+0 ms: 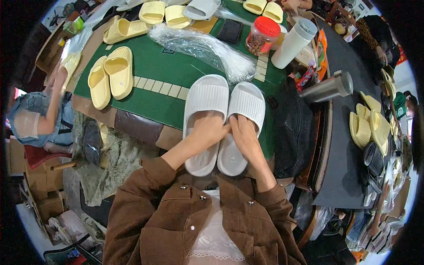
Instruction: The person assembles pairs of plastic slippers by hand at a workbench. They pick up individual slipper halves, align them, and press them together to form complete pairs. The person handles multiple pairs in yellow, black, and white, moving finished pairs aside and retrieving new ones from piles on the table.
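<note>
Because both hands reach into the foot openings of a white pair, the slides sit side by side with their heels toward the person and their toes pointing away. The left hand (208, 127) goes into the left white slide (206, 98), its fingertips hidden under the ribbed strap; the right hand (245, 136) enters the right white slide (250, 101), its fingers partly visible near the strap's edge. Whether either grip pinches the strap or merely presses inside cannot be told, since the straps cover the fingertips. This heel-first placing seems to leave the openings within easy reach, and standing close together probably lets the hands work on both at once.

The pair is at the near edge of the green surface (145, 66); whether the heels overhang it is unclear. Just beyond the toes lies a heap of clear plastic bags (198, 44), probably put there to be close by. A pair of yellow slides (120, 73) rests to the left, clear of the forearms. A red-lidded jar (264, 36) and a white tumbler (294, 44) stand on the far right, seemingly kept out of the way.
</note>
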`<state>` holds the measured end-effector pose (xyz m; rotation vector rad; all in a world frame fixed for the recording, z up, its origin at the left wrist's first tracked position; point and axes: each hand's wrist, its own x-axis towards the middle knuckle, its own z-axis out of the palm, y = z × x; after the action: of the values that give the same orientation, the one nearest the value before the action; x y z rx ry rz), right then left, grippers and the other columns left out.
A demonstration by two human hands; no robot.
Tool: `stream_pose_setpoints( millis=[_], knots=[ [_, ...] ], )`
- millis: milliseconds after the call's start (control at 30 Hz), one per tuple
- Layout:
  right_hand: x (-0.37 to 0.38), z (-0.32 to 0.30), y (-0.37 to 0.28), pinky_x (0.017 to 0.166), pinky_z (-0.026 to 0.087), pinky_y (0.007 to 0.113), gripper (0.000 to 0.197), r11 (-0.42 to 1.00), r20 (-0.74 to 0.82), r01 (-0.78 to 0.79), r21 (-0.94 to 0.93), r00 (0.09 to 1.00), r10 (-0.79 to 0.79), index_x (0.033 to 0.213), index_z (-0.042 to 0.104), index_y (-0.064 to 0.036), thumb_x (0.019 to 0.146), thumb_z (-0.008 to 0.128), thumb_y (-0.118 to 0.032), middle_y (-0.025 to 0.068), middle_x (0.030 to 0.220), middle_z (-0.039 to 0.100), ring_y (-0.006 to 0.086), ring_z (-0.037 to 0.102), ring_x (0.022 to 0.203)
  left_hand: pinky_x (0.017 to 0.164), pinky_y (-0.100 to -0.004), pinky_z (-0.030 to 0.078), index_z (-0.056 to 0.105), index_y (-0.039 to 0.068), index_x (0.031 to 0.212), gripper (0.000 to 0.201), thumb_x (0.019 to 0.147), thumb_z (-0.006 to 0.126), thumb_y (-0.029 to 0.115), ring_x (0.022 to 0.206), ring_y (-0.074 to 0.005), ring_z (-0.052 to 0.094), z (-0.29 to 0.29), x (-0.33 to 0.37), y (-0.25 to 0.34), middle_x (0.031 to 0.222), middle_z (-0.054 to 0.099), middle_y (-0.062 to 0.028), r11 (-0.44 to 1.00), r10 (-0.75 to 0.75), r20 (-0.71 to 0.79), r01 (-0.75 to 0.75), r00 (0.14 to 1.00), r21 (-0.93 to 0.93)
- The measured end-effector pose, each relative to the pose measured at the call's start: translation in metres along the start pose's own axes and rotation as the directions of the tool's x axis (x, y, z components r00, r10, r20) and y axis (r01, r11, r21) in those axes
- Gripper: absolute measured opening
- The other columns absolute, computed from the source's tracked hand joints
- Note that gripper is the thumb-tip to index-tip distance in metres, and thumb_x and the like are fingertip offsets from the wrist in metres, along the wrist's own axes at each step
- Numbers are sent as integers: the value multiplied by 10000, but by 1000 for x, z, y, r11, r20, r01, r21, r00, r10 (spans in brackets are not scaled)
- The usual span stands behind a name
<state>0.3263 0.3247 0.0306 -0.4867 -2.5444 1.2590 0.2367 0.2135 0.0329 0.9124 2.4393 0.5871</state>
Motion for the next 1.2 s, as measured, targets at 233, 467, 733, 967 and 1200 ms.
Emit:
stream_pose_setpoints(
  millis=[233,467,733,967,1200],
  knots=[
    [-28,-37,-17,712,525,377,168,984,-99,170,60,981,-164,1017,669,35,874,631,-44,193,954,681,343,673,833,778,-512,527,653,-102,899,569,955,460,430,853,-470,645,8,-7,-5,911,647,-324,999,39,-12,-39,999,19],
    [47,-58,6,703,517,401,186,987,-260,27,-160,963,-68,952,693,-31,881,630,-191,169,894,679,339,666,800,760,-525,528,697,-53,835,622,962,392,474,792,-448,668,27,-26,-8,843,671,-284,997,45,-93,-40,995,60],
    [80,-27,16,747,509,445,186,947,-132,-23,-322,991,-21,867,696,-35,810,692,-212,149,899,657,352,652,863,709,-533,525,659,-73,915,576,947,457,465,761,-480,642,26,-26,-7,850,654,-309,997,81,-121,-83,989,-11],
    [67,-24,4,619,481,309,126,981,-277,192,7,943,-182,953,680,6,870,617,-64,107,774,682,187,635,661,707,-510,538,667,-49,963,610,953,420,509,804,-441,662,10,-28,1,966,661,-287,999,31,22,-31,999,10],
    [89,-8,-10,624,495,333,242,994,8,109,24,994,-110,978,691,24,890,608,-185,166,757,675,217,653,655,726,-508,539,662,-34,972,599,968,415,512,818,-435,659,8,-28,4,928,669,-264,1000,6,47,-7,999,17]
  ],
)
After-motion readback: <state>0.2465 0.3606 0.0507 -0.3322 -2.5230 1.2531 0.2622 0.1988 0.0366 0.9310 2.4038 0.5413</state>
